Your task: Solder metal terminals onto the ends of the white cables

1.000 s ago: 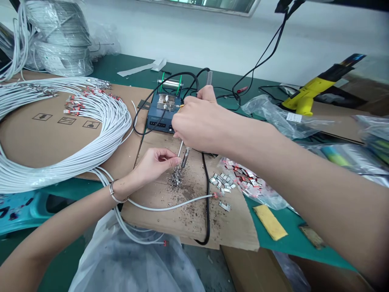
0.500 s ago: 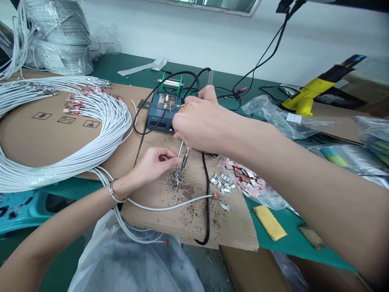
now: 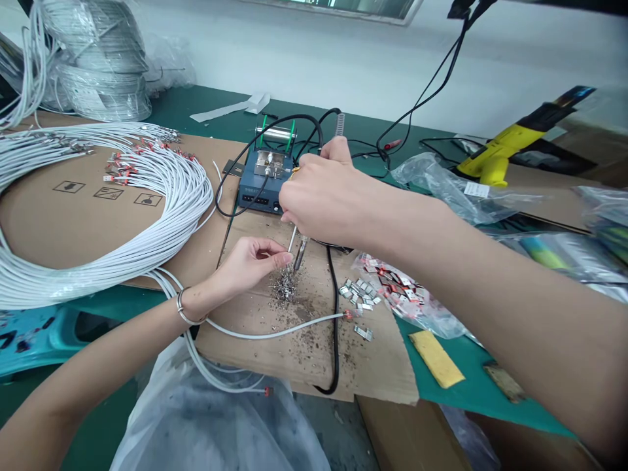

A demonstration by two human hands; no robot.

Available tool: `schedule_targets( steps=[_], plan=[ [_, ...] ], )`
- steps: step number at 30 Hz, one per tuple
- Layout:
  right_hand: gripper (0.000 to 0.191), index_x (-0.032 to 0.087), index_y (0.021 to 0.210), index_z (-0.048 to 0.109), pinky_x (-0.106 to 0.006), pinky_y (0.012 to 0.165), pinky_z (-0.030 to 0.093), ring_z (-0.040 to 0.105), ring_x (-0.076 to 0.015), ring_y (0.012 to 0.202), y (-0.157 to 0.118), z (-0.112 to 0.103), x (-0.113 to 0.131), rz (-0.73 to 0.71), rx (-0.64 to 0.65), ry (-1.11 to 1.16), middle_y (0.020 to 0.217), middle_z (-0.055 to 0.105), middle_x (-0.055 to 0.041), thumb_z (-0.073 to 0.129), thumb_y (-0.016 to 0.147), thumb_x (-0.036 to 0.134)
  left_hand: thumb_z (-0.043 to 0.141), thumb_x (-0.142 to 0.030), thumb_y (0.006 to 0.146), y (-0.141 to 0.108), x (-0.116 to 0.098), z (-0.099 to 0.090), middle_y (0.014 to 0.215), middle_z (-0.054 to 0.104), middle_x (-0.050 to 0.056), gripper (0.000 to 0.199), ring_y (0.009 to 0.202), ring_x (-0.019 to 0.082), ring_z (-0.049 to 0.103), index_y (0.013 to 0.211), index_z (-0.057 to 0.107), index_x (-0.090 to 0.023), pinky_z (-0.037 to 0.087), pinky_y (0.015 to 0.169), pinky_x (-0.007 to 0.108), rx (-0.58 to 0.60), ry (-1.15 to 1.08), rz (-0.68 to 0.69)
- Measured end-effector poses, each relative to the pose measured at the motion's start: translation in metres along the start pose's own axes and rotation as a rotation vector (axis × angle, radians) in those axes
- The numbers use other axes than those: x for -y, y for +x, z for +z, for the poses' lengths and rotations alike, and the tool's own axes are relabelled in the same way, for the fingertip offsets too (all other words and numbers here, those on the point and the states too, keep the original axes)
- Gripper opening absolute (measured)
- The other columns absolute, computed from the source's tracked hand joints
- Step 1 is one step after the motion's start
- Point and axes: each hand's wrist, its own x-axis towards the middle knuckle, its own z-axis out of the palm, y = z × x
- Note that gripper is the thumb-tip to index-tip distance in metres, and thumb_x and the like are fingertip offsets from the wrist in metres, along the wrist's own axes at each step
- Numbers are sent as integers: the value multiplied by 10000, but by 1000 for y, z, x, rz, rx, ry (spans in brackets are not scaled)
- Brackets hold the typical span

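My right hand [image 3: 318, 190] is closed around a soldering iron, with its spring cord guard [image 3: 339, 124] sticking up above the fist. Below the fist, the metal tip [image 3: 300, 255] points down at the cardboard. My left hand [image 3: 255, 261] pinches a thin white length that looks like a cable [image 3: 293, 239], which runs up toward the right fist; its upper end is hidden. Just under the left fingertips lies a pile of solder scraps [image 3: 283, 286]. A white cable with a red-marked end [image 3: 279, 335] crosses the cardboard [image 3: 377, 373] below.
A blue soldering station [image 3: 260, 183] with a solder spool [image 3: 277, 134] stands behind the hands. Metal connector shells [image 3: 360, 294] and a bag of red-and-white parts [image 3: 402, 288] lie to the right, near a yellow sponge [image 3: 436, 358]. Bundled white cables [image 3: 181, 222] fill the left.
Both hands keep nearly the same place and grip. The view has shifted very slightly; nothing else has visibly moved.
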Motion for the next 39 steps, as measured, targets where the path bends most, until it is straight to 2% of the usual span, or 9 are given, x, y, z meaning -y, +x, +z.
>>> schedule_targets(
  steps=[5, 9, 13, 23, 29, 36, 39],
  plan=[
    [181, 92, 691, 621, -383, 712, 233, 479, -249, 763, 0, 1, 0, -6, 7, 2, 549, 474, -84, 443, 719, 82, 623, -310, 733, -1, -1, 0, 721, 596, 48, 264, 613, 71, 474, 776, 620, -49, 361, 577, 190, -4, -14, 2],
    [188, 97, 723, 626, -386, 717, 229, 472, -249, 776, 0, 0, 0, 4, 31, 15, 565, 493, -84, 440, 719, 70, 628, -299, 731, 0, -1, 1, 713, 598, 45, 256, 608, 64, 471, 773, 620, -46, 365, 579, 184, -5, -25, 7],
    [197, 95, 744, 630, -391, 728, 228, 472, -241, 782, 0, 1, 0, 2, 6, 15, 602, 520, -92, 435, 733, 70, 628, -289, 731, 0, 0, 2, 723, 607, 42, 239, 618, 65, 482, 768, 622, -53, 375, 585, 180, 2, -38, 19],
    [165, 102, 658, 608, -392, 727, 258, 511, -255, 758, 1, 5, -1, -5, -38, -51, 563, 494, -74, 451, 710, 106, 630, -305, 729, 0, 1, 1, 731, 616, 44, 265, 614, 63, 484, 789, 630, -47, 373, 581, 175, 4, -27, 12],
    [146, 109, 586, 581, -403, 740, 263, 531, -230, 686, 7, 1, -2, -14, 12, -50, 505, 464, -50, 495, 699, 144, 618, -317, 732, 0, 0, 1, 758, 625, 62, 280, 622, 78, 498, 803, 636, -47, 380, 591, 195, -4, -15, 10],
    [107, 119, 725, 618, -399, 743, 269, 548, -229, 712, 6, 0, -6, 26, 81, -7, 583, 529, -52, 519, 715, 157, 616, -312, 740, 6, 7, 4, 767, 626, 63, 280, 635, 75, 493, 812, 634, -42, 383, 600, 189, 33, -35, 2],
    [88, 104, 712, 611, -387, 732, 274, 552, -227, 745, 1, -3, -6, -7, 98, 29, 592, 549, -65, 531, 726, 137, 616, -271, 753, 2, -3, 5, 734, 605, 59, 241, 628, 77, 495, 799, 618, -34, 394, 596, 194, -2, 10, -5]
  ],
)
